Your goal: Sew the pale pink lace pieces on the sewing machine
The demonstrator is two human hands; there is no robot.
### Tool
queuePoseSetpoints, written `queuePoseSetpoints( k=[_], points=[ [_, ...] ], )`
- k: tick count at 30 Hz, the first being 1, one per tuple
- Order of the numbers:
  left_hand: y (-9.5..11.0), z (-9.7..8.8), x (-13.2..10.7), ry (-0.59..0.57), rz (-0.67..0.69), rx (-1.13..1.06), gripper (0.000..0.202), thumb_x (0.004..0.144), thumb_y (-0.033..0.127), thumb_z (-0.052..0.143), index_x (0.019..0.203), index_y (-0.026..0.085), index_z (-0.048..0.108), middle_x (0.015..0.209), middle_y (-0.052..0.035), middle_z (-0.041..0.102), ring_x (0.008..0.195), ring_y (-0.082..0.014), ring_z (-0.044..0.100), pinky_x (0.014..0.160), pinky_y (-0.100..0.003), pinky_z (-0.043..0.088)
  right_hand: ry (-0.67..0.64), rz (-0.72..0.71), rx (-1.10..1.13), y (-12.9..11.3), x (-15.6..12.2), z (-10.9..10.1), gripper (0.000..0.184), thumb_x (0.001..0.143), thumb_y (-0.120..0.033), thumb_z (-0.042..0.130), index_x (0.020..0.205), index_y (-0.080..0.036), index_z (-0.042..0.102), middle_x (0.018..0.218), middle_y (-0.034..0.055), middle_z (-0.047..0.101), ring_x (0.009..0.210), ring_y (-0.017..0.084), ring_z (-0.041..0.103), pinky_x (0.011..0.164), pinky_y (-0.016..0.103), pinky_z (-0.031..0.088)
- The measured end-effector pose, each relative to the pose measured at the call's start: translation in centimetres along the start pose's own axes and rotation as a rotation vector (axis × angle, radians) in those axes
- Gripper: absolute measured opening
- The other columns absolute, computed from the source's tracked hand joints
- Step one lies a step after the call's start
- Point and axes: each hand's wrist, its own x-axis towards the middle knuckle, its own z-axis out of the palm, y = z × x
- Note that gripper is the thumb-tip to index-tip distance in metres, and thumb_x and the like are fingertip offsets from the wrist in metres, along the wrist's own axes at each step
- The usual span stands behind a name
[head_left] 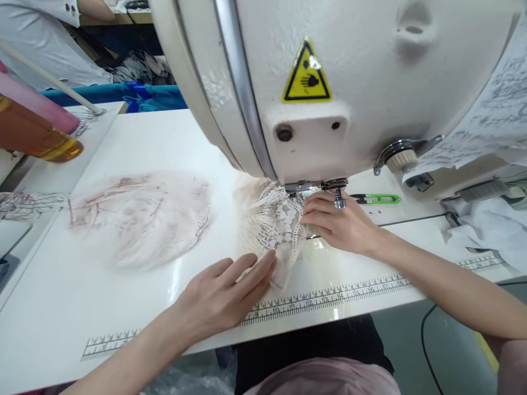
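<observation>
Cream lace fabric (284, 219) with gathered, sheer edging lies on the machine bed, its far part under the sewing machine head (329, 142). My left hand (226, 291) rests on the near left edge of the lace, fingers stretched out and slightly apart. My right hand (346, 222) is at the lace's right edge, close beside the presser foot area, with bent fingers gripping the cloth. The needle is hidden behind the machine head and my right fingers. Further left, a separate piece of sheer pale fabric (144, 219) lies spread on the table.
Green-handled thread snips (376, 198) lie right of my right hand. A printed ruler (313, 302) runs along the table's front edge. Thread cones, one amber (37, 131) and one pink (39, 104), stand at left. White cloth (489, 230) lies far right. Another person's arm (96, 8) shows behind.
</observation>
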Motion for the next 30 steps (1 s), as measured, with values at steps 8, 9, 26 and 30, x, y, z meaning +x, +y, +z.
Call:
queuePoseSetpoints(
  k=[8, 9, 26, 30],
  points=[
    [-1.8, -1.4, 3.5, -0.138, -0.406, -0.134, 0.020, 0.097, 0.024, 0.039, 0.102, 0.012, 0.054, 0.080, -0.0053, 0.068, 0.053, -0.0157, 0.058, 0.040, -0.027, 0.038, 0.016, -0.005, 0.050, -0.1, 1.1, -0.4, 0.020, 0.089, -0.014, 0.049, 0.085, -0.019, 0.068, 0.088, 0.0004, 0.070, 0.088, 0.017, 0.060, 0.071, 0.032, 0.037],
    [-2.3, -1.1, 4.0, -0.156, -0.353, -0.139, 0.019, 0.096, 0.026, 0.043, 0.100, 0.012, 0.055, 0.078, -0.0052, 0.067, 0.057, -0.0178, 0.060, 0.045, -0.028, 0.041, 0.023, -0.018, 0.066, 0.0, 1.2, -0.3, 0.020, 0.089, -0.014, 0.049, 0.085, -0.019, 0.068, 0.087, -0.0001, 0.070, 0.088, 0.016, 0.060, 0.070, 0.031, 0.037],
    [-2.5, 4.2, 4.4, 0.124, -0.157, 0.053, 0.021, 0.087, 0.004, 0.049, 0.088, 0.015, 0.067, 0.083, -0.0022, 0.070, 0.078, -0.0169, 0.063, 0.087, -0.038, 0.043, -0.048, -0.063, -0.038, 0.3, 0.2, 0.7, 0.025, 0.089, -0.007, 0.051, 0.098, -0.024, 0.066, 0.099, -0.0013, 0.070, 0.098, 0.015, 0.061, 0.079, 0.031, 0.047],
    [-2.3, 5.1, 4.0, 0.041, -0.171, -0.063, 0.035, 0.089, 0.008, 0.044, 0.122, 0.005, 0.057, 0.125, -0.0137, 0.063, 0.116, -0.0250, 0.059, 0.106, -0.046, 0.037, 0.011, -0.103, -0.050, 0.5, 0.5, 0.6, 0.024, 0.089, -0.003, 0.050, 0.095, -0.022, 0.065, 0.093, -0.0029, 0.071, 0.098, 0.013, 0.061, 0.077, 0.028, 0.049]
  ],
)
